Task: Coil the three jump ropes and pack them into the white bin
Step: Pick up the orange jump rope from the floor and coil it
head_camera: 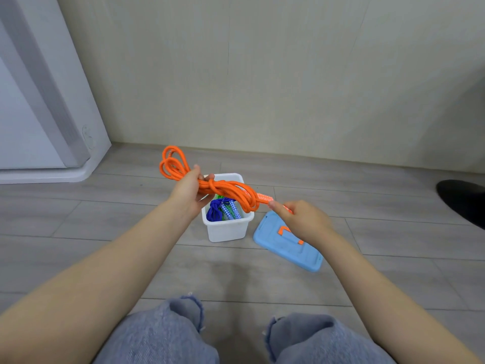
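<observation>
One head view is all we are working from. We are holding the orange rope [225, 191] above the white bin [227, 227]: our left hand [187, 191] is curling around the middle of the bundle, and our right hand [301, 219] is pinching the patterned handle end [265, 197]. Two other ropes, blue and green, are already lying inside the bin. The rope is looking light and limp, so we are judging the loops will spring apart unless we are gripping across the wrapped middle. A blue lid [286, 248] is lying just beside the bin on the grey plank floor [105, 232], near a pale wall [262, 74].
</observation>
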A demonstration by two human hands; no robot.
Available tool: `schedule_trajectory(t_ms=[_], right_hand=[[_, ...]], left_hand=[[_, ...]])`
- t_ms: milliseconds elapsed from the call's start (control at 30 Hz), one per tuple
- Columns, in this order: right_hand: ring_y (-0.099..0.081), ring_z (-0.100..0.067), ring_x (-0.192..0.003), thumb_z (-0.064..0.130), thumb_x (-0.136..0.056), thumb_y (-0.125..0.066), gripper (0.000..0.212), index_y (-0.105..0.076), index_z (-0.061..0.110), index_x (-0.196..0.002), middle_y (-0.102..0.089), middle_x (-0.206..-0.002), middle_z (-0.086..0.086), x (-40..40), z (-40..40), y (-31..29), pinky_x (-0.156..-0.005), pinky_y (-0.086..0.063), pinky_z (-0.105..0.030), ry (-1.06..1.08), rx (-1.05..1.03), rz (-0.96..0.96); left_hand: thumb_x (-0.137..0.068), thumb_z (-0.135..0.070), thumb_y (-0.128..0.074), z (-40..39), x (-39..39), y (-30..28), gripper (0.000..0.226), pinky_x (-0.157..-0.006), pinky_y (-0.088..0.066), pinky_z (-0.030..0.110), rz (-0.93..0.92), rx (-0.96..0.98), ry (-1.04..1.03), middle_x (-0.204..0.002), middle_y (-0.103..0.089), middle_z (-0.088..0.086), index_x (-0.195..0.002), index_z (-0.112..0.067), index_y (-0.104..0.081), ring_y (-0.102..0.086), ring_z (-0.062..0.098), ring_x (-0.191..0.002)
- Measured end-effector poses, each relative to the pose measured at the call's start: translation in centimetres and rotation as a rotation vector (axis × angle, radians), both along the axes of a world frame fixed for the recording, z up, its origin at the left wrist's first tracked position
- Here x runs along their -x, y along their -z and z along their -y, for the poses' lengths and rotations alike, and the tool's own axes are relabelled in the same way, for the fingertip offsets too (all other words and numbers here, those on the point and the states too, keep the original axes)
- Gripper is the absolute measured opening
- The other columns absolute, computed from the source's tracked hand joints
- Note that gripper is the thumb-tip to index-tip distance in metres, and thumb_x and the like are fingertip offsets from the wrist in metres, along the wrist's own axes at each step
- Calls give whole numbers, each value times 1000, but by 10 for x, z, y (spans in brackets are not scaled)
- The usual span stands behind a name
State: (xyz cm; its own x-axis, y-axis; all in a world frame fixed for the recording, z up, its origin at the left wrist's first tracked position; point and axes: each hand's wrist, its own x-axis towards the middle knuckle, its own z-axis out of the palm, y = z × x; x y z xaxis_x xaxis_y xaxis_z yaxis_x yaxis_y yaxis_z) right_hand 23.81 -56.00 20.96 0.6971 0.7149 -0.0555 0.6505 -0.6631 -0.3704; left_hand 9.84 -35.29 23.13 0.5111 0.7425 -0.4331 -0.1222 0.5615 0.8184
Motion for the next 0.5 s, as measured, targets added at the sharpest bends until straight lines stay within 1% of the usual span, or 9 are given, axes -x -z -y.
schedule_trajectory(t_ms=[67,133,200,267,333,433,500], right_hand=[[-56,-21,-60,78,-85,-25,65,-37,19,-61,-46,-56,1,-2,0,2,-54,-34,-30,2,0,20],[-48,-20,-58,76,-87,-26,64,-36,19,-60,-42,-54,3,-3,1,4,-53,-32,-30,-2,-7,39],[-45,-18,-55,75,-88,-26,63,-36,19,-60,-42,-53,4,-4,2,5,-52,-31,-30,-5,-7,73],[-43,-11,-50,72,-91,-26,61,-36,20,-61,-42,-50,6,-4,9,3,-51,-29,-29,16,-1,82],[-43,-7,-51,69,-92,-28,60,-38,20,-61,-44,-48,9,-3,17,0,-51,-28,-29,32,1,80],[-44,-8,-53,68,-92,-30,58,-40,20,-62,-45,-47,10,0,28,-1,-50,-28,-28,4,4,148],[-50,-16,-58,69,-91,-29,57,-39,21,-62,-46,-50,9,2,28,6,-52,-31,-28,-23,-7,256]], left_hand=[[-100,-32,-43,-2,2,-1,41,-89,-49,38,9,45,-24,-78,-64,2,-63,-16,-39,-60,16,-70],[-101,-30,-42,-5,4,-2,41,-91,-49,38,31,107,-65,-80,-61,2,-63,-15,-38,-59,15,-69],[-101,-29,-41,-6,5,-3,41,-93,-49,39,48,133,-96,-77,-58,1,-63,-15,-39,-58,13,-68],[-101,-29,-42,-4,3,-1,40,-91,-49,39,48,125,-91,-74,-56,1,-64,-15,-39,-57,12,-67],[-101,-29,-42,0,3,-3,40,-86,-49,38,38,108,-78,-71,-54,1,-64,-15,-40,-56,10,-66],[-101,-27,-42,0,3,-2,39,-87,-52,39,36,99,-91,-72,-54,1,-64,-15,-39,-55,11,-65],[-101,-29,-42,1,4,-5,39,-78,-53,38,19,23,-74,-73,-55,1,-65,-16,-39,-56,13,-65]])
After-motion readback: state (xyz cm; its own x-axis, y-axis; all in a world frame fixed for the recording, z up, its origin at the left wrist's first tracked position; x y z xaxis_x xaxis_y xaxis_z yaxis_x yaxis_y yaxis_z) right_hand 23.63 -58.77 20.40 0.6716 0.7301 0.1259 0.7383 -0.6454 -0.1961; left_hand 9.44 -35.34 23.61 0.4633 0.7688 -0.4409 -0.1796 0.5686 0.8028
